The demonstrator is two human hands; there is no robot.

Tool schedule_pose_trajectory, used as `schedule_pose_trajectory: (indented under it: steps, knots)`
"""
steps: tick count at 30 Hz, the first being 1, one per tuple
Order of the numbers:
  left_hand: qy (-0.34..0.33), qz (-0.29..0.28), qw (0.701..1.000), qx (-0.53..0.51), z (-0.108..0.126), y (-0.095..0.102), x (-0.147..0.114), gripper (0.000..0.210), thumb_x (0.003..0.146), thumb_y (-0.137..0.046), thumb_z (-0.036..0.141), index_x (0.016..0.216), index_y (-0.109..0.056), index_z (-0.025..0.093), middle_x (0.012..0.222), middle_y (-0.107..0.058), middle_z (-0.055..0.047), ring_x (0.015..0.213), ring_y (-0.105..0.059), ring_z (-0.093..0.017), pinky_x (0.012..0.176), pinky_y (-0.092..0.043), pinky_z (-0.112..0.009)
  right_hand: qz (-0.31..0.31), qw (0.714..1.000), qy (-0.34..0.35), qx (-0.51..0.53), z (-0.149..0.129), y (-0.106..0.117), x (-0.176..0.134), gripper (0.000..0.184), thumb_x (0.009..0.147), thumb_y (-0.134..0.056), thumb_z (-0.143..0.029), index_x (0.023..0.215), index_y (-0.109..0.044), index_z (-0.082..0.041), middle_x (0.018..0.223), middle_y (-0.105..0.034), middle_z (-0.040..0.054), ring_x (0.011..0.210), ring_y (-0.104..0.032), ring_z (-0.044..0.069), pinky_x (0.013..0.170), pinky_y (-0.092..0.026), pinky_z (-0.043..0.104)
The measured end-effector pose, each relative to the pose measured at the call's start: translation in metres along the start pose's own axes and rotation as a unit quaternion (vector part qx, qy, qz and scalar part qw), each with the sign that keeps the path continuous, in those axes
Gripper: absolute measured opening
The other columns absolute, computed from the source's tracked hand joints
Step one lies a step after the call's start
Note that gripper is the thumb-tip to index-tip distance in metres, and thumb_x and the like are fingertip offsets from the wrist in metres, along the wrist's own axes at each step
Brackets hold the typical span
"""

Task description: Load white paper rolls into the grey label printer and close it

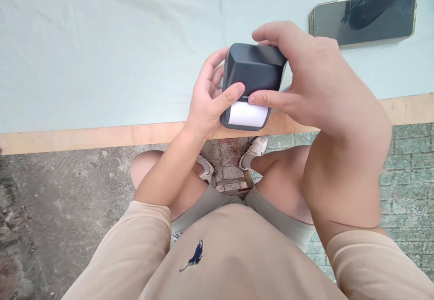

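Wood-edged table (pixel 68 140), grey floor (pixel 84 191), greenish paving (pixel 407 185).

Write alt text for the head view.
A dark grey, boxy device with a white, papery strip is held in the left hand, the right hand touching it, near a wooden table edge. A black, rectangular phone lies upper right on a pale blue sheet.

There is one black device (pixel 259 74), one phone (pixel 366 19), and two shoes (pixel 257 147).

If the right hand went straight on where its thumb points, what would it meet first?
Probably the thumb of the left hand, lying on the dark device; exact depth is unclear.
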State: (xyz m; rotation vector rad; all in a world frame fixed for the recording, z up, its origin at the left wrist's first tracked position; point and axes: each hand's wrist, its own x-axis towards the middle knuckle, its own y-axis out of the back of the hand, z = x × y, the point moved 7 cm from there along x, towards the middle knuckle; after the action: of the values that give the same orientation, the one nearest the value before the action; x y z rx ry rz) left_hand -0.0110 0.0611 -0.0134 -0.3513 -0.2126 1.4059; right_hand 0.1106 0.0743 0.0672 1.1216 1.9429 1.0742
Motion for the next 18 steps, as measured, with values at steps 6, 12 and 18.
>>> schedule_pose_trajectory:
  steps: [6,12,18]
  knots:
    - [-0.002,-0.022,0.999,-0.035,-0.002,0.001,0.003,0.046,0.079,-0.056,0.043,0.120,-0.047,0.025,0.116,-0.059,-0.004,0.122,-0.054,-0.027,0.103,-0.046,-0.044,0.011,1.000,0.010,0.011,0.007,0.000,-0.001,0.051,0.078,-0.061,-0.041,0.125,-0.041,-0.035,0.128,-0.054,-0.0014,0.114,-0.052,0.024,0.100,-0.034,0.047]
    - [0.020,-0.013,1.000,0.005,-0.008,0.007,0.006,0.052,0.077,-0.056,0.049,0.124,-0.045,0.028,0.119,-0.060,-0.002,0.129,-0.049,-0.026,0.105,-0.045,-0.042,0.033,0.997,0.066,-0.018,0.009,0.007,-0.010,0.059,0.076,-0.064,-0.042,0.129,-0.040,-0.033,0.136,-0.047,-0.0011,0.125,-0.046,0.024,0.104,-0.037,0.045]
    - [0.020,-0.010,1.000,0.006,-0.009,0.011,0.006,0.060,0.074,-0.060,0.056,0.125,-0.046,0.029,0.120,-0.060,-0.003,0.131,-0.047,-0.026,0.106,-0.045,-0.041,0.063,0.995,0.066,-0.026,0.005,0.013,-0.009,0.053,0.077,-0.064,-0.035,0.126,-0.045,-0.029,0.127,-0.052,0.0023,0.116,-0.051,0.022,0.097,-0.042,0.038]
